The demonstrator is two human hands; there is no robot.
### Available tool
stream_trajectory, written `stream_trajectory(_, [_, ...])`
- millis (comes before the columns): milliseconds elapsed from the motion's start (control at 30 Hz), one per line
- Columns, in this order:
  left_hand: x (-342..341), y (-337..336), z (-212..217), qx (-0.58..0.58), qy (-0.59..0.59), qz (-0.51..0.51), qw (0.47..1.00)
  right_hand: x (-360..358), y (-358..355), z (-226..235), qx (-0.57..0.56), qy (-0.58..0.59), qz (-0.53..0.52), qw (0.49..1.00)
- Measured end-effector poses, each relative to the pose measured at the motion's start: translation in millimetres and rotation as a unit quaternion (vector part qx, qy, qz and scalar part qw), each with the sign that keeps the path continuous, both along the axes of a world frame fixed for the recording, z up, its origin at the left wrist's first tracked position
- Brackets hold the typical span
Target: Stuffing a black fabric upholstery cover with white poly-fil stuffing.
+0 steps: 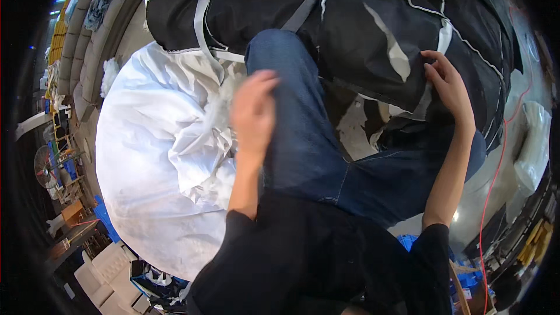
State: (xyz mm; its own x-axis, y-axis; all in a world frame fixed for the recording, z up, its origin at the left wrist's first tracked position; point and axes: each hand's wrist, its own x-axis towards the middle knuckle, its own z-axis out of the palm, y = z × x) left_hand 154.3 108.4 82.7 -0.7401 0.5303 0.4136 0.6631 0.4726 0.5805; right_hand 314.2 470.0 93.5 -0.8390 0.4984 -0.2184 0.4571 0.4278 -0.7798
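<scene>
My left hand (252,111) is blurred with motion over the mouth of a big white bag (146,157) full of white fluffy filling (220,105); whether it holds any filling I cannot tell. My right hand (448,84) grips the edge of a large black fabric cover (361,17) with grey straps and white piping, which lies across my lap. My knee in blue jeans (303,128) rises between the two hands. White filling shows inside the black cover's opening (356,131).
A beige padded sofa piece (93,35) curves along the upper left. A fan (45,166) and cluttered shelves stand at the far left. A red cable (496,163) runs down the right side. Beige cushions (105,274) lie lower left.
</scene>
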Motion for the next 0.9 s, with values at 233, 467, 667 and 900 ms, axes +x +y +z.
stream_trajectory(233, [-114,-124,-188,-0.416,-0.042,0.239,0.876,-14,-8,-13,0.143,-0.014,-0.033,0.989])
stream_trajectory(467, [-147,-159,-263,-0.393,-0.338,0.127,0.846,-29,-20,-32,0.138,0.018,-0.084,0.987])
stream_trajectory(667, [-79,-163,-201,-0.200,-0.277,0.146,0.928,-32,-14,-29,0.187,-0.008,-0.118,0.975])
stream_trajectory(900, [-7,-170,-20,-0.073,-0.137,0.191,0.969,-51,-93,23,0.006,0.165,-0.104,0.981])
